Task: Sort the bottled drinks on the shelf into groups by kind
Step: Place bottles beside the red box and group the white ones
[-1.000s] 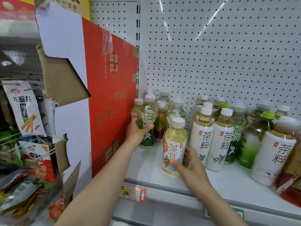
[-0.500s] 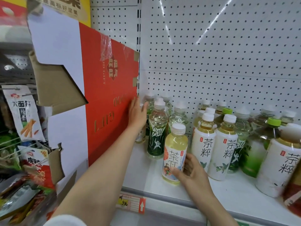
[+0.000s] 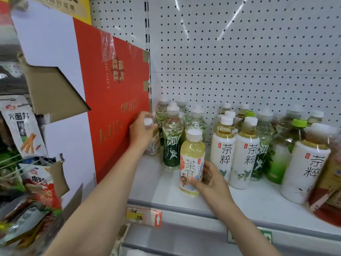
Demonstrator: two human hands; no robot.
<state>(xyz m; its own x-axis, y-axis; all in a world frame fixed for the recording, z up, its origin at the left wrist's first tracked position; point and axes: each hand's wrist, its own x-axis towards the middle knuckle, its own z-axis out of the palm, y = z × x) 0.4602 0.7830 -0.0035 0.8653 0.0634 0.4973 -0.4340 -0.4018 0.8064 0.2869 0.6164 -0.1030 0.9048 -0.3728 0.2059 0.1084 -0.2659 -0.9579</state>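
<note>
Bottled drinks stand on a white shelf (image 3: 166, 196). My right hand (image 3: 208, 180) grips a small pale-yellow tea bottle (image 3: 191, 156) with a white cap and an orange-slice label, upright near the shelf's front. My left hand (image 3: 141, 133) grips a small white-capped bottle (image 3: 152, 146) at the far left, against the red box; most of that bottle is hidden by the hand. A green-labelled clear bottle (image 3: 171, 143) stands between the two. Two white-labelled tea bottles (image 3: 223, 150) stand just right of my right hand.
A tall red and white cardboard box (image 3: 114, 115) walls off the shelf's left end. More green and white-labelled bottles (image 3: 276, 154) crowd the right, with a dark red bottle (image 3: 330, 193) at the edge. Snack packets (image 3: 22, 130) hang at far left. A price tag (image 3: 144, 217) sits on the rail.
My left hand let go of the green-labelled bottle, went flat against the red box, and now curls round a small bottle beside it. My right hand kept hold of the yellow bottle.
</note>
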